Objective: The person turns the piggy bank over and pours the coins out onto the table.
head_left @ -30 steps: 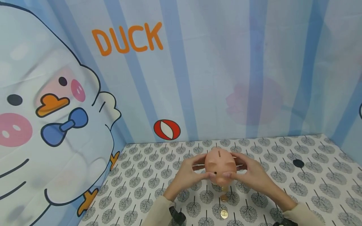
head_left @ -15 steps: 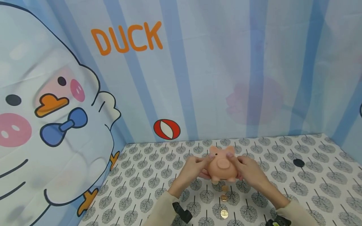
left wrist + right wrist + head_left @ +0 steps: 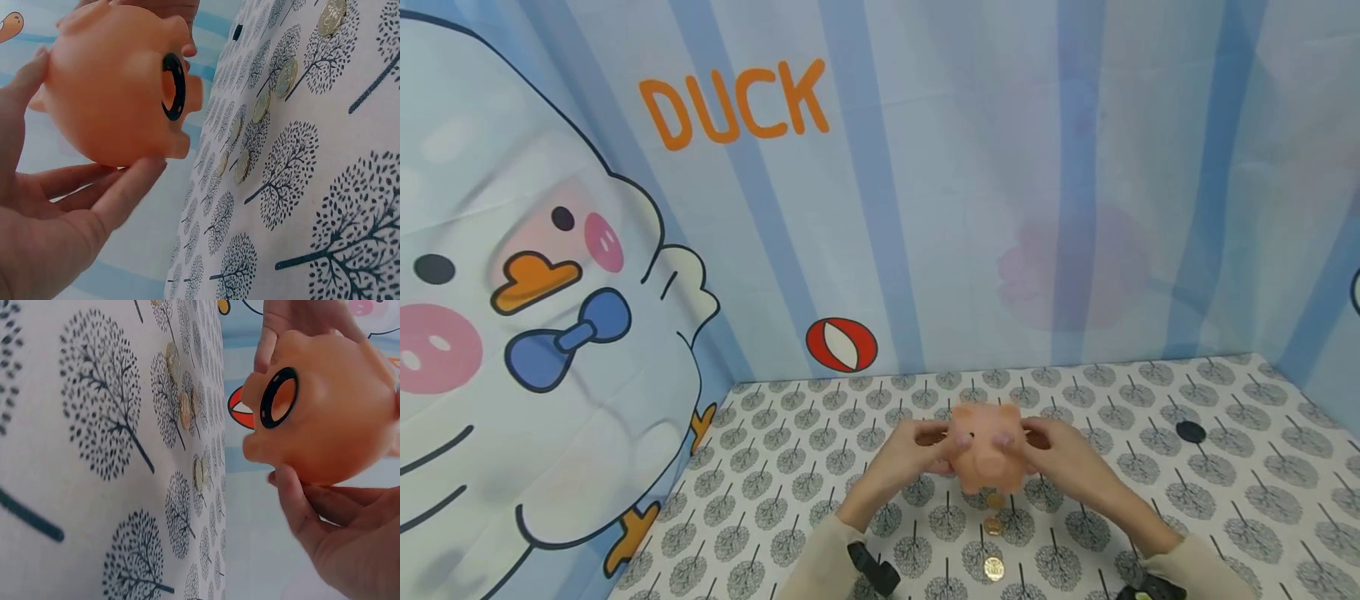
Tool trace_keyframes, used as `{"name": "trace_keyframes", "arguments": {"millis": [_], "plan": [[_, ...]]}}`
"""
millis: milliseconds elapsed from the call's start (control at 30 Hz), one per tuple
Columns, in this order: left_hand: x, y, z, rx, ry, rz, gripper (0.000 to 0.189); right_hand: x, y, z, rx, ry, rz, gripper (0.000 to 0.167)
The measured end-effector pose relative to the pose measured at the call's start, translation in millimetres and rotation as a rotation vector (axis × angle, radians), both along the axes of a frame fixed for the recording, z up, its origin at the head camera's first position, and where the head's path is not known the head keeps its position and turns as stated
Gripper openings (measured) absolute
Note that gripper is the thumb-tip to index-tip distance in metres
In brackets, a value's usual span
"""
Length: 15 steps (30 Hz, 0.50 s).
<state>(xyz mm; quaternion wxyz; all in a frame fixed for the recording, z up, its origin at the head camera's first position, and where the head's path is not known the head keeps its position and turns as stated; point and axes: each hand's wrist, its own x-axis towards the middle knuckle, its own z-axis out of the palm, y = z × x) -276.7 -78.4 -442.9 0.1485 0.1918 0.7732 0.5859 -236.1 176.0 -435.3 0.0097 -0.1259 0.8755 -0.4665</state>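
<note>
A pink-orange piggy bank (image 3: 987, 425) is held up over the table between both hands, its snout toward the head camera. My left hand (image 3: 898, 458) grips its left side, thumb by the eye, fingers farther round the body. On the other side my right hand (image 3: 1067, 458) holds it the same way. In both wrist views a black-rimmed hole (image 3: 179, 87) shows in the belly, uncovered. Several gold coins lie below the piggy bank, among them a front coin (image 3: 994, 569) and a middle coin (image 3: 993, 527).
A round black disc (image 3: 1191, 432) lies on the tree-patterned tablecloth (image 3: 1150, 533) to the right. Behind the table hangs a striped blue curtain (image 3: 955, 208), with a large printed duck (image 3: 625, 417) at the left.
Both hands rock the piggy bank: its slotted top faced the camera first, then it tilted back to show its face and feet, and now it tips forward again. The visible coins stay put.
</note>
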Motion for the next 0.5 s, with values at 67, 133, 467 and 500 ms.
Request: {"name": "trace_keyframes", "arguments": {"millis": [67, 133, 467, 500], "plan": [[1.4, -2.0, -0.6, 0.01, 0.012, -0.011, 0.052, 0.7, 2, -1.5, 0.006, 0.026, 0.01, 0.066], [2.6, -3.1, -0.8, 0.021, 0.021, -0.017, 0.053, 1.1, 3, -2.1, 0.012, 0.051, 0.015, 0.069], [1.5, 1.2, -4.1, 0.083, -0.154, 0.019, 0.078, 2.4, -2, 7.9, 0.01, -0.032, -0.054, 0.058], [1.4, 1.6, -4.2, 0.1, -0.177, 0.031, 0.082, 2.4, -3, 9.1, 0.008, -0.054, -0.06, 0.06]]}}
